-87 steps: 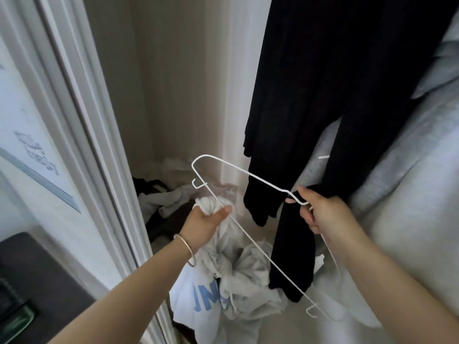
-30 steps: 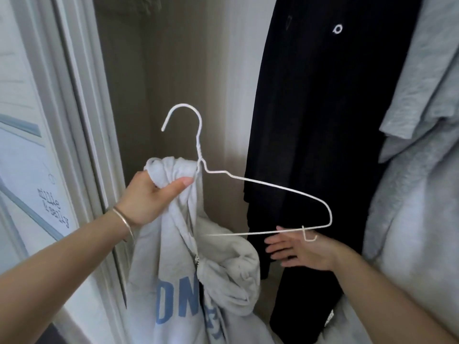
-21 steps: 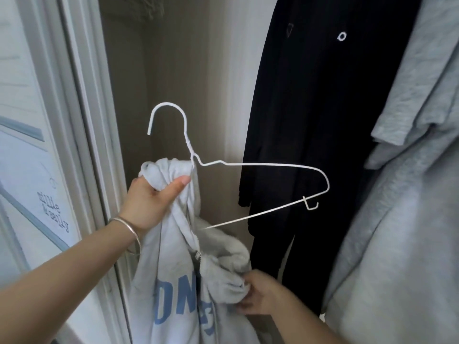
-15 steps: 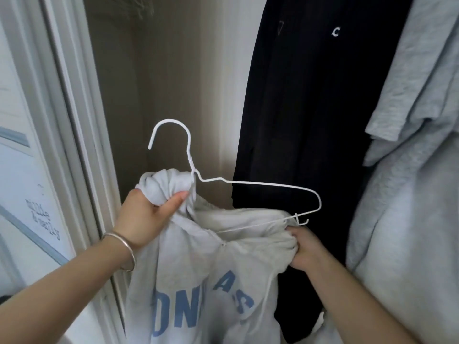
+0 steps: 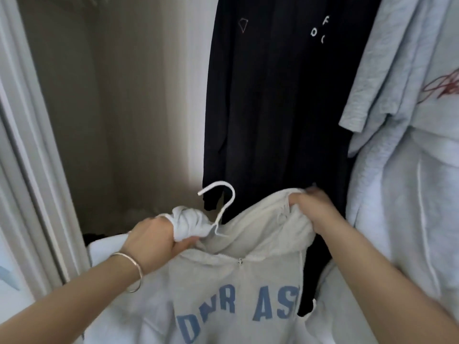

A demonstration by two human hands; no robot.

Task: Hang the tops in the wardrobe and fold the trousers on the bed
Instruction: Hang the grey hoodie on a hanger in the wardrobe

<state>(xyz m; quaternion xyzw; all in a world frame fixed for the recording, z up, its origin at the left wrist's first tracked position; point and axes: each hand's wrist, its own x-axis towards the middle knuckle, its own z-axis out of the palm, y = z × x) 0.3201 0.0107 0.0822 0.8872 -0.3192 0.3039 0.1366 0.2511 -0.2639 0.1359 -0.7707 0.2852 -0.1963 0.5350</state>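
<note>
1. The left hand grips a bunched shoulder of the grey hoodie, in front of the open wardrobe.
2. The right hand clutches the hoodie's other shoulder, fingers curled into the cloth.
3. A white wire hanger sits inside the neck; only its hook sticks out between the hands.
4. Behind hang a black top and, to its right, a pale grey top.
5. A thin bracelet circles the left wrist.
</note>
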